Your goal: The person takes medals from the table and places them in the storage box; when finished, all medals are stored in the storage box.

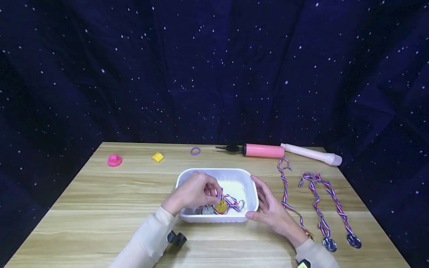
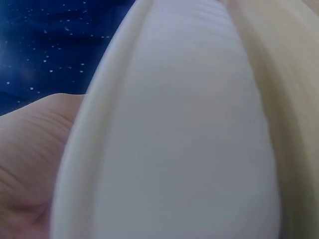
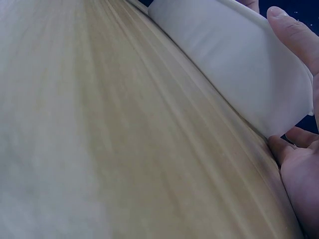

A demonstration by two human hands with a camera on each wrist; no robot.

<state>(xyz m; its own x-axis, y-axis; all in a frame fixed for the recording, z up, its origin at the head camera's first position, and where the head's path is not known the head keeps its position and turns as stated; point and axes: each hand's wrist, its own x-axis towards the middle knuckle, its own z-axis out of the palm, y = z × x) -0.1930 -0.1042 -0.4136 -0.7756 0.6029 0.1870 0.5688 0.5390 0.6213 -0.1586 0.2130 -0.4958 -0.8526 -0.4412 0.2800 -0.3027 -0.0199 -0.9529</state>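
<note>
Far left on the table [image 1: 83,219], pale wood grain running lengthwise: one duck [image 1: 114,160], bright pink, rounded, smooth. Next, one small yellow block [image 1: 158,157], square-edged.

Left hand [image 1: 193,190] reaches into the tray [image 1: 214,219], fingers bent, thumb tip at the edge of a gold medal; whether the two are pinched together, cannot tell. Behind, one purple ring [image 1: 195,151], thin and round.

Tray: one, white, oblong with rounded corners, smooth lip, seemingly plastic. Inside, low and left of centre: a silver medal [image 1: 207,210], round, shiny, raised pattern, a further grey piece partly hidden beside it; then the gold medal [image 1: 221,206], a yellow disc, also with relief. Striped ribbons [image 1: 231,201], red, white and blue, lie crumpled around and to the right; number not countable.

Right hand [image 1: 273,212] clasps the tray's right end, thumb at the near corner, fingers along the side wall.

Behind: one pump [image 1: 264,150], smooth pink barrel, black tapered nozzle. Right of the tray, three more medals on twisted striped cords: one gold [image 1: 311,236], partly hidden by the wrist, two dark silver [image 1: 329,244]. Behind these, one pale tube [image 1: 311,153], wider at its right end. Backdrop: dark blue cloth [image 1: 201,74], white specks.
</note>
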